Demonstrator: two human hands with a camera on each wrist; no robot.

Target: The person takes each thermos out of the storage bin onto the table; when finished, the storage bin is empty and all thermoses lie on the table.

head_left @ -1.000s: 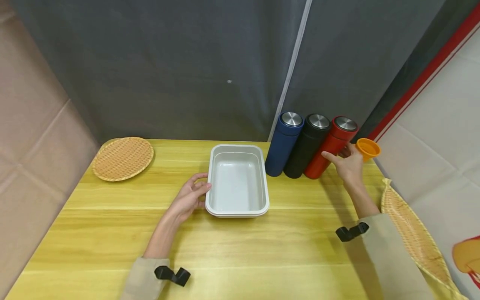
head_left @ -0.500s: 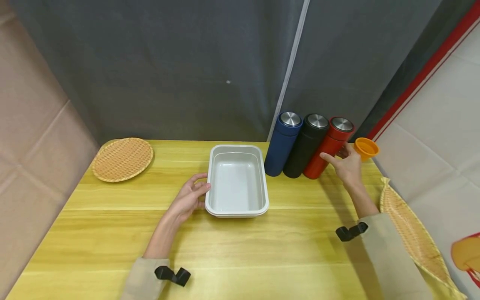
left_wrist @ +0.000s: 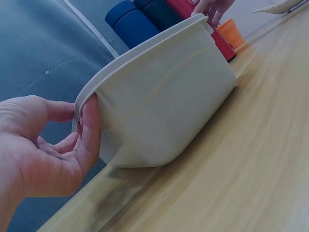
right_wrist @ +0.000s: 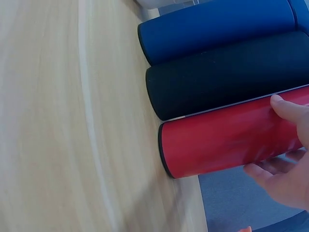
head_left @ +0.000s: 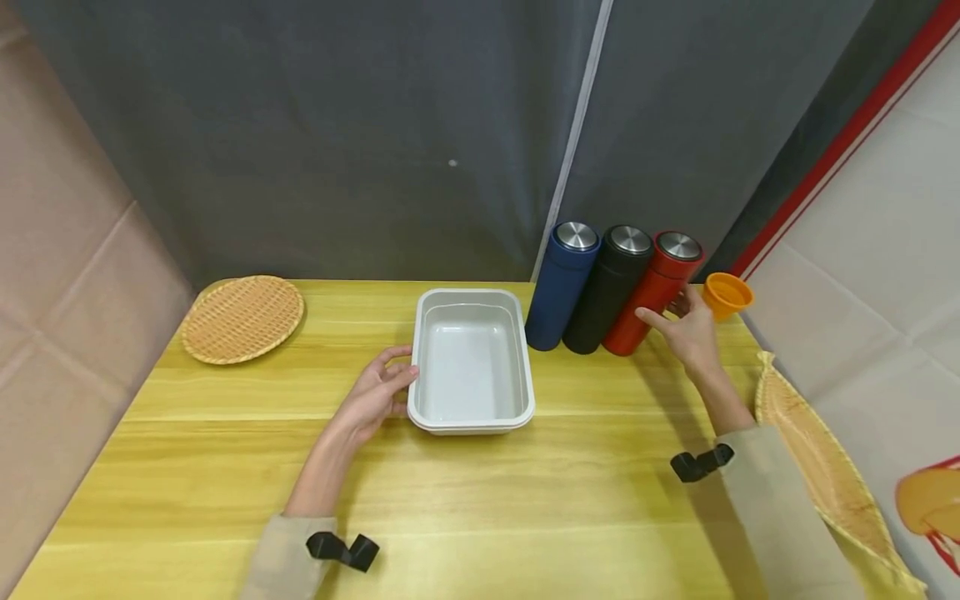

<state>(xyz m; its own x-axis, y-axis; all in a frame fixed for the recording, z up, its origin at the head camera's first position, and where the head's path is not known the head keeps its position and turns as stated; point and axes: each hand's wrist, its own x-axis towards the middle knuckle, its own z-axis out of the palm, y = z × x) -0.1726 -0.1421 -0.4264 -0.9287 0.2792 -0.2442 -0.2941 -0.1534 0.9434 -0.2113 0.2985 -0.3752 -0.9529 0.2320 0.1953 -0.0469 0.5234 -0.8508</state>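
R hand is at the red flask, thumb on its front and fingers curling behind it; the wrist view shows thumb tip and fingertips touching the body, so it's a light wrap, not a firm clench yet. The flask stands upright at the back-right of the table, touching the black flask, w/ the blue flask next along. An orange cup sits just beside, behind the hand. L hand grasps the near-left rim of the white tray, thumb on the rim, fingers against the outer wall.

Risks, as a judgement: the flasks are packed tight, so pulling the red one sideways could tip the black one & domino the blue. Smooth body + loose grip = slip. Knuckles may knock the cup off the edge.
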